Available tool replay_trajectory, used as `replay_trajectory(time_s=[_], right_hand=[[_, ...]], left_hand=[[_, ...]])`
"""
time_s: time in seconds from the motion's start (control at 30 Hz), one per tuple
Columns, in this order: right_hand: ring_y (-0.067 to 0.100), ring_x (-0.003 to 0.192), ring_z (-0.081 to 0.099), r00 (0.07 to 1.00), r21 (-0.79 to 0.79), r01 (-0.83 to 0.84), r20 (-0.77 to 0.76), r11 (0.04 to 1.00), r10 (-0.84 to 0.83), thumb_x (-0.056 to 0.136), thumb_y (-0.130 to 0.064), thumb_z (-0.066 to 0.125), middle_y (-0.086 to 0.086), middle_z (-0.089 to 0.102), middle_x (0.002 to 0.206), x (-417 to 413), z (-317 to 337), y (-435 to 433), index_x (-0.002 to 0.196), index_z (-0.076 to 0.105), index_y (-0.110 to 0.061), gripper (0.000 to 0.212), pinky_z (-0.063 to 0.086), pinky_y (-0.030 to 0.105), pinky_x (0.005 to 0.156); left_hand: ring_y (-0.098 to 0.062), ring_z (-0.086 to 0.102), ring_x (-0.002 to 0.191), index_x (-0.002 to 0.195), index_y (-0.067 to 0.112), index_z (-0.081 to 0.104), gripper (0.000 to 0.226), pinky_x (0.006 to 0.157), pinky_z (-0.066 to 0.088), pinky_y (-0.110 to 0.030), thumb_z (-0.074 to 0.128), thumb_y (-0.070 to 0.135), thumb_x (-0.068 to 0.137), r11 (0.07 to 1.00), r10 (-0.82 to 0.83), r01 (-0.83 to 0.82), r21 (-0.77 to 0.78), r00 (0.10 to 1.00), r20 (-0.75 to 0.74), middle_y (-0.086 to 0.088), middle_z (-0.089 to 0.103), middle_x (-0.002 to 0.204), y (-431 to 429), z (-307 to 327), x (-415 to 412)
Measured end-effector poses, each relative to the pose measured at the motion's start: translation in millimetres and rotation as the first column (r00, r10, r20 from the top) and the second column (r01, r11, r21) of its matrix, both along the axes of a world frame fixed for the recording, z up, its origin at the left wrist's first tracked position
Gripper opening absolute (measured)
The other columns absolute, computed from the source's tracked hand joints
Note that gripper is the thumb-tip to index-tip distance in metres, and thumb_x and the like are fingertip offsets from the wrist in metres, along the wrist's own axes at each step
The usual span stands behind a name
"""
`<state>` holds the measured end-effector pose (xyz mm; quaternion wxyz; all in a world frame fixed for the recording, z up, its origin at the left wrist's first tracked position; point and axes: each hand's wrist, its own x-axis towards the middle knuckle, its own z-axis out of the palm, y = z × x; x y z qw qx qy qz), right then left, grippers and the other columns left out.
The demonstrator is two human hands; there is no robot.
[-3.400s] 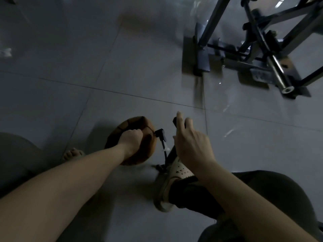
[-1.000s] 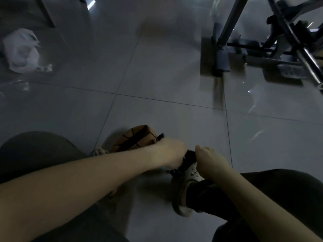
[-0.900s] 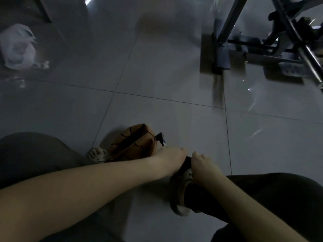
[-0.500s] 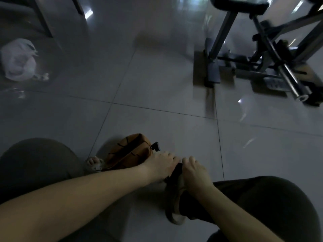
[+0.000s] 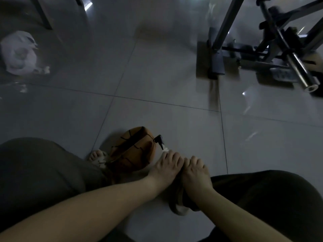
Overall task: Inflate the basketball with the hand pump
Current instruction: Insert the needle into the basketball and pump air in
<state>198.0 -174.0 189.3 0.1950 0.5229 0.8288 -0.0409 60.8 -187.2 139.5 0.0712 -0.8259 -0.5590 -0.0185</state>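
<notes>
A crumpled, flat orange basketball [image 5: 132, 154] lies on the tiled floor between my feet. A black nozzle with a short hose [image 5: 160, 139] sticks out of the ball's right side and runs down under my left hand. My left hand [image 5: 166, 165] and my right hand [image 5: 195, 172] sit side by side, fingers curled over the hand pump's handle, low above my right shoe [image 5: 178, 206]. The handle and the pump body are almost wholly hidden by the hands; only a dark gap shows between them.
A metal exercise frame [image 5: 258, 49] with a protruding steel bar [image 5: 300, 74] stands on the floor at the far right. A white plastic bag [image 5: 17, 53] lies at the far left. Toes of my left foot [image 5: 97, 157] touch the ball's left side.
My left hand left the ball and joined the right hand on the pump handle. Over the last second both hands have sunk lower toward the shoe.
</notes>
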Motion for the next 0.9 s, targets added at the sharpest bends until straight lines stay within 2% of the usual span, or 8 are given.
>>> replay_trajectory(time_s=[0.2, 0.33, 0.4, 0.5, 0.6, 0.7, 0.77, 0.9], right_hand=[[0.028, 0.106, 0.046, 0.996, -0.095, 0.077, 0.044, 0.993, -0.073, 0.097, -0.032, 0.046, 0.012, 0.045, 0.12, -4.8, -17.4, 26.9, 0.124, 0.042, -0.015, 0.032, 0.045, 0.037, 0.089], [0.027, 0.115, 0.048, 0.997, -0.163, 0.044, -0.062, 0.986, -0.054, 0.1, -0.026, 0.046, 0.01, 0.048, 0.127, -0.2, 5.1, 31.8, 0.128, 0.042, -0.013, 0.031, 0.043, 0.034, 0.095], [0.026, 0.109, 0.05, 0.99, -0.069, 0.018, -0.14, 0.997, -0.028, 0.097, -0.02, 0.047, 0.009, 0.05, 0.121, -1.7, 28.1, 30.3, 0.122, 0.045, -0.013, 0.025, 0.043, 0.033, 0.091], [0.026, 0.09, 0.051, 0.96, 0.229, 0.006, -0.273, 0.973, 0.059, 0.085, -0.013, 0.045, 0.009, 0.052, 0.103, -1.8, 62.5, 31.7, 0.108, 0.051, -0.012, 0.023, 0.045, 0.035, 0.076], [0.026, 0.075, 0.044, 0.939, 0.388, 0.051, -0.332, 0.92, 0.088, 0.078, -0.015, 0.042, 0.01, 0.048, 0.089, 1.3, 65.8, 18.2, 0.095, 0.051, -0.011, 0.019, 0.04, 0.036, 0.063], [0.026, 0.077, 0.042, 0.982, 0.247, 0.04, -0.191, 0.968, 0.008, 0.089, -0.019, 0.044, 0.01, 0.046, 0.09, -2.6, 44.0, -11.1, 0.099, 0.051, -0.011, 0.015, 0.039, 0.038, 0.066], [0.029, 0.088, 0.046, 0.994, 0.118, 0.055, -0.096, 0.991, -0.044, 0.095, -0.025, 0.042, 0.012, 0.047, 0.101, -4.5, 24.3, -15.0, 0.109, 0.048, -0.01, 0.022, 0.044, 0.043, 0.077], [0.035, 0.099, 0.051, 0.999, 0.001, 0.007, -0.033, 1.0, -0.007, 0.088, -0.035, 0.058, 0.019, 0.05, 0.111, -9.1, 0.7, -4.1, 0.117, 0.051, -0.004, 0.043, 0.046, 0.051, 0.089]], left_hand=[[-0.02, 0.046, 0.082, 0.119, 0.013, 0.044, 0.04, 0.075, 0.045, -0.032, 0.053, 0.024, 0.081, 0.991, 0.036, -0.044, -0.124, 0.998, -0.06, -0.004, 0.054, 0.097, 23.1, -11.0, 9.5], [-0.027, 0.049, 0.105, 0.127, 0.011, 0.045, 0.031, 0.094, 0.041, -0.038, 0.041, 0.02, 0.098, 0.96, 0.027, -0.029, -0.28, 1.0, -0.011, -0.011, 0.051, 0.118, 27.4, 20.7, 6.8], [-0.028, 0.046, 0.109, 0.126, 0.011, 0.043, 0.03, 0.096, 0.035, -0.039, 0.03, 0.019, 0.1, 0.96, 0.041, -0.033, -0.28, 0.999, 0.024, -0.012, 0.048, 0.122, 30.0, 48.7, -0.2], [-0.026, 0.047, 0.099, 0.117, 0.012, 0.047, 0.055, 0.088, 0.039, -0.038, 0.004, 0.025, 0.086, 0.992, 0.019, -0.008, -0.124, 0.996, 0.088, -0.009, 0.049, 0.111, 40.7, 105.5, -9.3], [-0.025, 0.048, 0.087, 0.105, 0.014, 0.051, 0.043, 0.078, 0.044, -0.038, 0.014, 0.022, 0.086, 0.999, -0.047, 0.047, 0.007, 0.991, 0.126, -0.007, 0.052, 0.098, 32.0, 113.3, -7.0], [-0.023, 0.044, 0.079, 0.097, 0.016, 0.042, 0.01, 0.073, 0.044, -0.037, 0.043, 0.021, 0.089, 0.999, -0.04, 0.04, 0.001, 0.995, 0.091, -0.006, 0.051, 0.089, 3.9, 72.5, 1.0], [-0.023, 0.044, 0.078, 0.095, 0.016, 0.038, 0.023, 0.076, 0.048, -0.039, 0.058, 0.022, 0.086, 1.0, -0.011, 0.012, -0.014, 0.997, 0.082, -0.007, 0.05, 0.086, -2.1, 41.4, 2.0], [-0.024, 0.055, 0.083, 0.102, 0.012, 0.041, 0.016, 0.086, 0.054, -0.039, 0.049, 0.013, 0.089, 0.998, 0.027, -0.026, -0.057, 0.999, 0.024, -0.009, 0.054, 0.089, -0.9, 3.1, 3.3]])
